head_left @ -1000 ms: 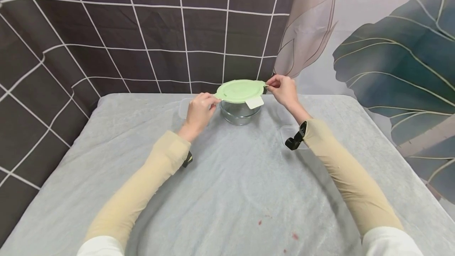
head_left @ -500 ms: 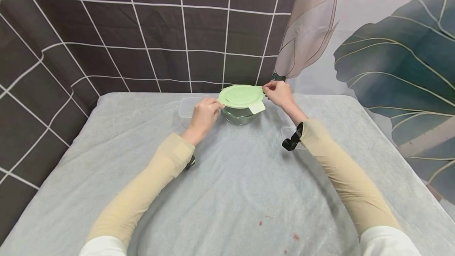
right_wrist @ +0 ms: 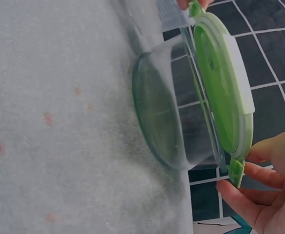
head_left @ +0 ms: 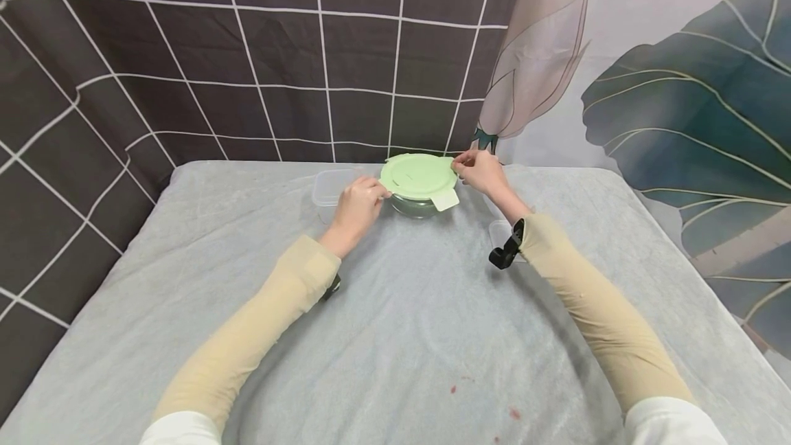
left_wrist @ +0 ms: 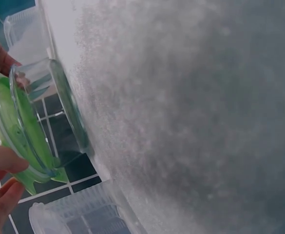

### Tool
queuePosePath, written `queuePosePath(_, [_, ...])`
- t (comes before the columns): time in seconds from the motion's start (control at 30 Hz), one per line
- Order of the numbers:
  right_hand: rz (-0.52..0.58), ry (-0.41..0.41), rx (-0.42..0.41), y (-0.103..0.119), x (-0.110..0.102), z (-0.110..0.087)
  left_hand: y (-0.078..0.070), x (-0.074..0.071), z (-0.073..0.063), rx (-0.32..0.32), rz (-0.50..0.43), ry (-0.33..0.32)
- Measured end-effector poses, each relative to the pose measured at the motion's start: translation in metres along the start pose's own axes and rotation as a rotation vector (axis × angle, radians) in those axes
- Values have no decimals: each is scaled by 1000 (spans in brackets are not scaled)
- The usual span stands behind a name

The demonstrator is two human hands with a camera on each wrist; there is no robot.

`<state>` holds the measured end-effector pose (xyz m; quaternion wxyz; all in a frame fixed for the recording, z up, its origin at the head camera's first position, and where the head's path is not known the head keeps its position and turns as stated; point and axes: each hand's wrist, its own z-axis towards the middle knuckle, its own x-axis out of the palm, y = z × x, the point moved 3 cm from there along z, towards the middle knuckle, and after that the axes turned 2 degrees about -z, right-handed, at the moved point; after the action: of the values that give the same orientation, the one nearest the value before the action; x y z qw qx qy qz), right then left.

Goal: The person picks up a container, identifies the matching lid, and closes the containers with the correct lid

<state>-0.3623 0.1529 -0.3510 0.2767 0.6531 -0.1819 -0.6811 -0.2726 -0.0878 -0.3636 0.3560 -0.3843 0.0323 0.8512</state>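
Observation:
A light green lid (head_left: 420, 176) lies level over a round clear glass bowl (head_left: 413, 207) near the table's far edge. My left hand (head_left: 357, 206) pinches the lid's left tab between thumb and fingers. On the opposite side, my right hand (head_left: 485, 172) holds the right tab (right_wrist: 236, 171). The lid's pale front flap (head_left: 445, 199) sticks outward, not folded down. In the right wrist view the lid sits very close to the bowl's rim; I cannot tell whether it is pressed fully on.
A clear plastic container (head_left: 329, 187) stands left of the bowl, partly behind my left hand. Another clear container (head_left: 499, 231) is on the right, partly under my right wrist. Grey cloth (head_left: 395, 335) covers the table, and a dark gridded curtain (head_left: 278, 53) hangs behind it.
Both hands have lowered the lid from above the bowl toward its rim, levelling it. The bowl has stayed in place.

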Motion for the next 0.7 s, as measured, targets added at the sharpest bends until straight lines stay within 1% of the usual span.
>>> queuePosePath(0.3, [24,34,34,-6,4,0,-2,4,-3,3,23,45])
queuePosePath(0.5, [42,33,45,-9,5,0,-1,6,-3,-1,19,48])
queuePosePath(0.7, [52,45,52,-10,8,0,2,7,-1,-29,14,59])
